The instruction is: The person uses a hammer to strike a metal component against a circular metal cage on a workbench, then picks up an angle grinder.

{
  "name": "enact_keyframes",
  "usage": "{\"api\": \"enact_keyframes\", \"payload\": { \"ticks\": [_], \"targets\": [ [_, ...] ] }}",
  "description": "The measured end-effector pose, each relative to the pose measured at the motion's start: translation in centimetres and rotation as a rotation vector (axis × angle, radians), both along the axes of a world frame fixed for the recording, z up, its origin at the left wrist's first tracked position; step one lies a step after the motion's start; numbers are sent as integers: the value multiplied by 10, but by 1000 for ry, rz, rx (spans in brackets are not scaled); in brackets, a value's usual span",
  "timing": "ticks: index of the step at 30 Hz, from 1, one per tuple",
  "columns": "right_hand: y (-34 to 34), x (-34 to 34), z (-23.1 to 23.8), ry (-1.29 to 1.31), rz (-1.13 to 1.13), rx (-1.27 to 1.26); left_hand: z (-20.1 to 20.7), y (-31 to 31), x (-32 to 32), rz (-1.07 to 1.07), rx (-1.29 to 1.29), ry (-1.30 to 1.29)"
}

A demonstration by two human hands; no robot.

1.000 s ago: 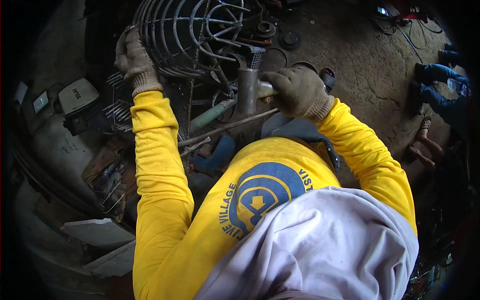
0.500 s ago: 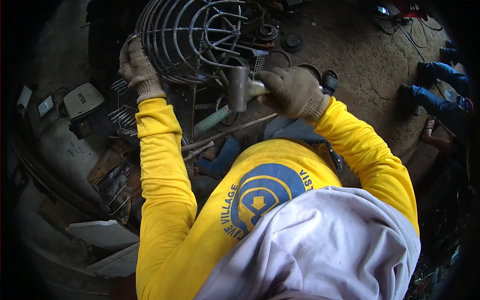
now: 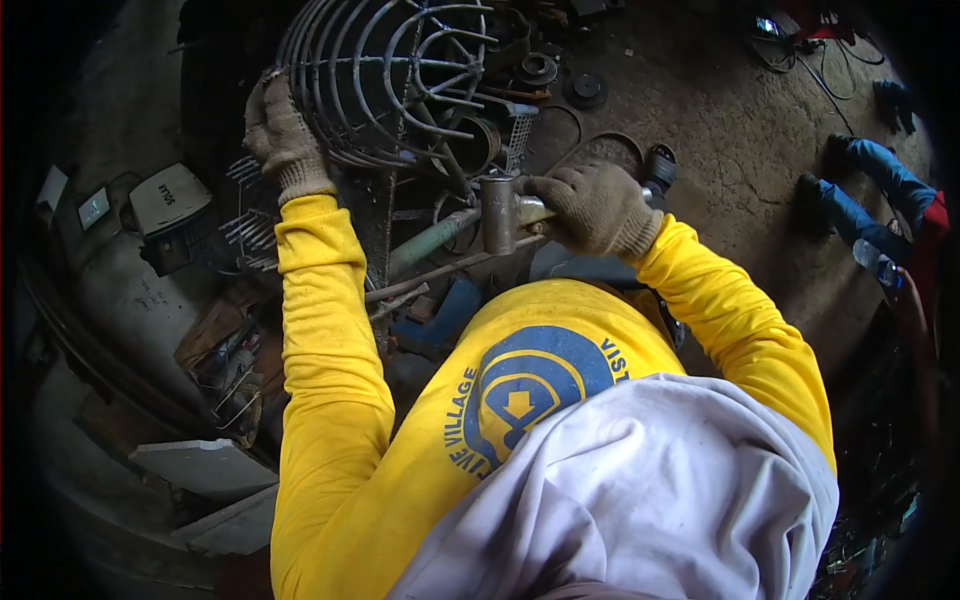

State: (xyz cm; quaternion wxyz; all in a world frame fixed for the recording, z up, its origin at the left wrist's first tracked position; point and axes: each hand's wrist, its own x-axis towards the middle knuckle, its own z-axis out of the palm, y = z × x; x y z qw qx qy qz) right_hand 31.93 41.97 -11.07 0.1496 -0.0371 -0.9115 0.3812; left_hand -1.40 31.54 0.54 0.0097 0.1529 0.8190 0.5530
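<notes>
A rounded cage of bent metal bars (image 3: 362, 62), like a fan guard, stands at the top left of centre. Gloved in a knitted work glove, my left hand (image 3: 281, 130) is closed on the left outer bars of this cage. My right hand (image 3: 597, 208), gloved alike, grips a hammer by its handle close to the head. The hammer's thick cylindrical steel head (image 3: 498, 215) hangs below and right of the cage, apart from it. Part of the handle is hidden inside my right glove.
A green pipe (image 3: 432, 242) and a long rod lie below the cage. Round metal parts (image 3: 536, 69) and a grey perforated basket (image 3: 519, 132) sit beyond. At left is a box-shaped solar lamp (image 3: 168, 198). A person in blue jeans (image 3: 868, 200) holds a bottle at far right.
My right hand and the hammer have moved slightly down and to the right, away from the cage. My left hand keeps its hold. The person at right has shifted, bottle in hand.
</notes>
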Motion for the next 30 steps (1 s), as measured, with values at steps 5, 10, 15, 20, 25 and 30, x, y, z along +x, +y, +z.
{"api": "enact_keyframes", "payload": {
  "ticks": [5, 10, 15, 20, 25, 30],
  "targets": [
    [-4, 15, -7, -76, -55, -163, -6, -7, -7, -30, -12, 15],
    [6, 24, -6, -171, -54, -224, -5, -6, -7, -42, -31, 68],
    [18, 22, -5, -66, -88, -287, 1, -2, 2, -22, -5, -4],
    [30, 18, -2, 37, -75, -310, -2, -4, 0, -24, 14, 6],
    [32, 15, 0, 62, -99, -297, -7, -9, -9, 7, -14, 18],
    [38, 16, 2, 52, -155, -233, -7, -9, -11, -16, -14, 27]
  ]
}}
